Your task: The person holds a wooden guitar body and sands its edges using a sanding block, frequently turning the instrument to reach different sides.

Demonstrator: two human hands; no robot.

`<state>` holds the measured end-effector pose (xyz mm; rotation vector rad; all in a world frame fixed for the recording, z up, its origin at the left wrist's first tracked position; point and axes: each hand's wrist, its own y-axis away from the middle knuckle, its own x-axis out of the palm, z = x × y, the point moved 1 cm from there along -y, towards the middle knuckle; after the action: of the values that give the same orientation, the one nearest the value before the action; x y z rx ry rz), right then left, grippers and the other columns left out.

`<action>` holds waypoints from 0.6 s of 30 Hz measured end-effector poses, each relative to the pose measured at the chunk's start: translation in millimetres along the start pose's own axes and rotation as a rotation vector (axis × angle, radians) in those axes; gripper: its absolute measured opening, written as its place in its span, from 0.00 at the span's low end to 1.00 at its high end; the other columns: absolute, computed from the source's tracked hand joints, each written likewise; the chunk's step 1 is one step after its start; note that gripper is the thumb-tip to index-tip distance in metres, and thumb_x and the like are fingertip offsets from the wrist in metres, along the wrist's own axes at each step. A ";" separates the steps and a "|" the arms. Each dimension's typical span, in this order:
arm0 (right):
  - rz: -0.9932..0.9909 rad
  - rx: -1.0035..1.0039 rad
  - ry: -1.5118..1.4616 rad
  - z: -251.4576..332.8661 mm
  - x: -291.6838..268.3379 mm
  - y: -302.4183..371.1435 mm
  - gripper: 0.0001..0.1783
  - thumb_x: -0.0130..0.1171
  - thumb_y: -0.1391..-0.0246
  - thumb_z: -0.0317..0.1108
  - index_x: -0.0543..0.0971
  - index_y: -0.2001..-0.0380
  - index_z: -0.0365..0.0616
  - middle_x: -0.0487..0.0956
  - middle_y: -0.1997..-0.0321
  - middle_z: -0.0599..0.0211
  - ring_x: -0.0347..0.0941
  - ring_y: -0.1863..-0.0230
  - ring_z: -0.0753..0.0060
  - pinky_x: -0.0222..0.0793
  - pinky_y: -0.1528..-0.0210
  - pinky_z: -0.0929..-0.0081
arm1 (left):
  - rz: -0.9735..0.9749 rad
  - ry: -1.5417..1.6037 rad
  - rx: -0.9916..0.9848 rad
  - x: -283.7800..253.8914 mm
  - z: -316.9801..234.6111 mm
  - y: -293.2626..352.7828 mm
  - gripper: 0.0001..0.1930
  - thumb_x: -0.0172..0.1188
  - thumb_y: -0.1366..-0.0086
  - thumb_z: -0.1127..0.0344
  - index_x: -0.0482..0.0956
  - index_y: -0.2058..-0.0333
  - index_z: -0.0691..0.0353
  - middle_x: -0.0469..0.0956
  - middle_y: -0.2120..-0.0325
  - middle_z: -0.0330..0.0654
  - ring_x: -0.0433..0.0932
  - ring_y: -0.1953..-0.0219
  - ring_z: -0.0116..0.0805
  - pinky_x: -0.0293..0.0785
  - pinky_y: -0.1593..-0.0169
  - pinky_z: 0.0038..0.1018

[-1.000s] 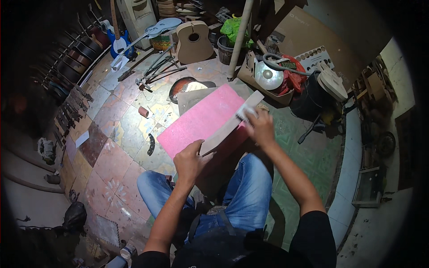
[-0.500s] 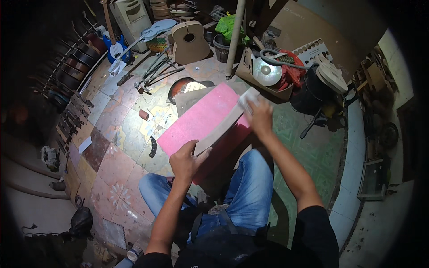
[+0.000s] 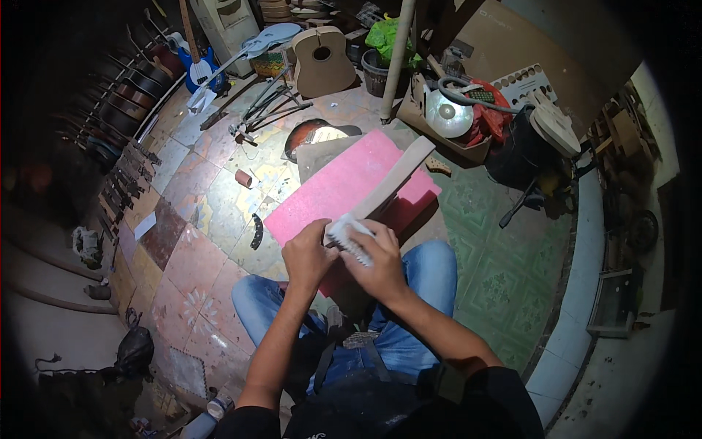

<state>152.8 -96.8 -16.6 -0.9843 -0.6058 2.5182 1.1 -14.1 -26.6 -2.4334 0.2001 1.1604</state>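
A long, narrow pale wooden bar, shaped somewhat like a guitar neck, slants across a pink foam block in front of my knees. My left hand is closed round the bar's near end. Right beside it, my right hand presses a folded piece of white sandpaper onto the bar, close to that end. The bar's far end sticks up past the foam's right corner. My fingers hide the near tip.
Beyond the foam lies a sunburst guitar body. Farther off are an unfinished acoustic guitar body, a blue electric guitar and a cardboard box. A pole stands behind the foam. Several guitars line the left.
My right hand has slid the sandpaper from the bar's far end back toward me, next to my left hand. The left hand still grips the near end. The view has shifted slightly.
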 end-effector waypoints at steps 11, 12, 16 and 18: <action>-0.184 0.019 0.010 -27.4 13.9 -8.1 0.23 0.70 0.50 0.31 0.79 0.50 0.35 0.75 0.50 0.50 0.75 0.50 0.44 0.74 0.47 0.55 | 0.007 0.045 -0.030 2.7 3.6 -7.5 0.26 0.79 0.57 0.54 0.85 0.57 0.54 0.83 0.75 0.45 0.85 0.71 0.45 0.80 0.65 0.36; -0.236 0.102 -0.047 -49.3 13.0 -13.6 0.24 0.70 0.50 0.31 0.79 0.50 0.35 0.75 0.51 0.49 0.75 0.49 0.44 0.73 0.47 0.55 | -0.009 0.040 0.003 1.4 1.2 -8.1 0.27 0.79 0.57 0.54 0.85 0.57 0.53 0.83 0.75 0.45 0.85 0.71 0.45 0.80 0.65 0.36; -0.261 0.143 -0.046 -34.5 22.9 -11.1 0.25 0.71 0.51 0.33 0.79 0.49 0.37 0.76 0.50 0.47 0.75 0.47 0.45 0.72 0.44 0.54 | -0.015 0.016 0.000 1.4 2.7 -7.1 0.26 0.79 0.57 0.54 0.85 0.56 0.53 0.83 0.75 0.45 0.86 0.70 0.44 0.80 0.65 0.36; -0.196 -0.018 -0.010 -12.1 25.5 5.9 0.25 0.72 0.52 0.36 0.81 0.51 0.39 0.76 0.48 0.48 0.75 0.46 0.46 0.72 0.43 0.55 | 0.024 0.053 -0.054 0.8 6.1 -4.6 0.26 0.79 0.57 0.55 0.85 0.57 0.53 0.84 0.73 0.45 0.86 0.70 0.44 0.81 0.64 0.35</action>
<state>142.7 -86.4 -41.6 -0.8744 -0.6937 2.3503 -1.2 -7.2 -29.2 -2.5176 0.2167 1.1255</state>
